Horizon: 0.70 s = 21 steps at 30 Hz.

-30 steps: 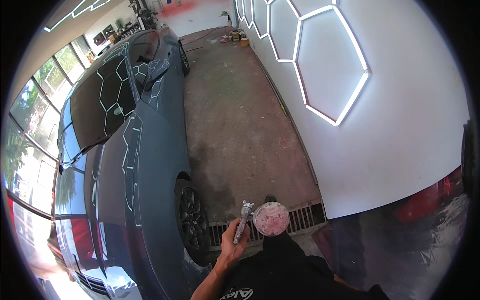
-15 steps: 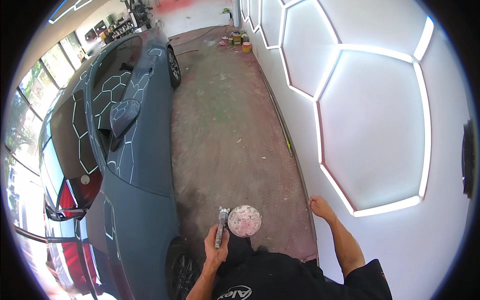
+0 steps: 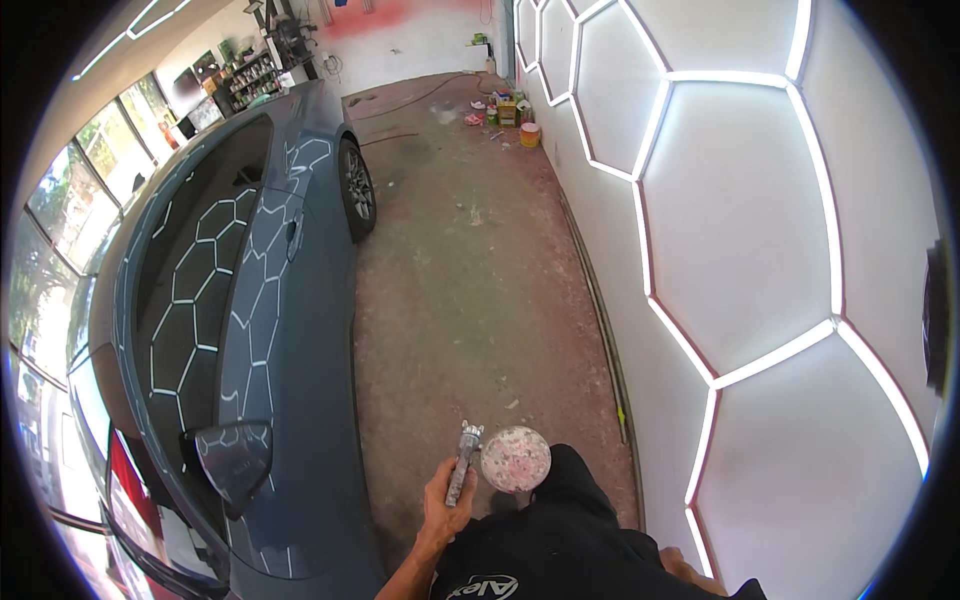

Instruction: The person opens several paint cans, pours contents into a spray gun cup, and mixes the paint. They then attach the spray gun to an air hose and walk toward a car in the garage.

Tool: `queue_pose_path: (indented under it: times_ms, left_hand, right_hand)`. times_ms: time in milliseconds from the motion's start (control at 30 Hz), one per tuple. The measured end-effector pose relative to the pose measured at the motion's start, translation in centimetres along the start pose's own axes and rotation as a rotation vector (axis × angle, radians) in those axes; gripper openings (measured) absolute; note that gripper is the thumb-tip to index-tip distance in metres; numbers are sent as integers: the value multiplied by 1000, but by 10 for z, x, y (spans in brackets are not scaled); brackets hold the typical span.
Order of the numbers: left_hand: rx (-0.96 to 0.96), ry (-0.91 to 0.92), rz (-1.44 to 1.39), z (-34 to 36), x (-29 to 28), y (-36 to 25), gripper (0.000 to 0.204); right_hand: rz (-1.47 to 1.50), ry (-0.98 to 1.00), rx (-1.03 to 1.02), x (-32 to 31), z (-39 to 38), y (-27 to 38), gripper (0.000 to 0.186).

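Along the right side of the view, a white wall [image 3: 760, 230] with glowing six-sided light strips runs from the near corner to the far end of the workshop. Left of it stretches the stained concrete floor [image 3: 470, 280], a bare lane between the wall and a dark grey car [image 3: 270, 330], whose glossy side and windows mirror the light pattern. The car's side mirror [image 3: 235, 462] juts out low on the left, and one wheel [image 3: 358, 188] shows farther up the lane. At the far end, small paint cans [image 3: 512, 112] sit on the floor close to the wall, and cluttered shelves [image 3: 245, 78] stand behind the car. Near the lower edge, in front of the person's dark shirt, the left hand [image 3: 447, 498] is closed around the handle of a spray gun [image 3: 464, 462], held upright just beside the car's flank and over the floor. Its round cup [image 3: 515, 459], speckled with pink and white paint, sits just right of the nozzle. The right hand [image 3: 672, 560] barely peeks in at the bottom by the wall; whether it is open or closed cannot be told.
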<state>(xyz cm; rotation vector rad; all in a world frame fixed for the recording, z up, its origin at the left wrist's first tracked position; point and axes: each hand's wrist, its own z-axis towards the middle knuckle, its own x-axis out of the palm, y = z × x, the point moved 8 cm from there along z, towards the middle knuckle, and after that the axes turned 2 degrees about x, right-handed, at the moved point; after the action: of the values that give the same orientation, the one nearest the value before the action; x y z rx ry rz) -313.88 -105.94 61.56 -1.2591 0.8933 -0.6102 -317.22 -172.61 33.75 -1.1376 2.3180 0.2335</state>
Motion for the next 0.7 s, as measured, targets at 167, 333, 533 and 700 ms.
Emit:
queue_pose_path:
  times_ms: [167, 333, 533, 700]
  left_hand:
    - [66, -48, -39, 183, 40, 21, 29]
    - [11, -61, -98, 387, 80, 35, 30]
    - [-27, -155, 56, 573, 94, 5, 31]
    - [-32, -97, 8, 737, 125, 23, 33]
  right_hand:
    - [1734, 583, 395, -91, 104, -110, 21]
    - [1104, -541, 595, -337, 283, -301, 30]
    - [1164, -679, 256, -838, 398, -392, 33]
    - [995, -827, 126, -1075, 481, -437, 33]
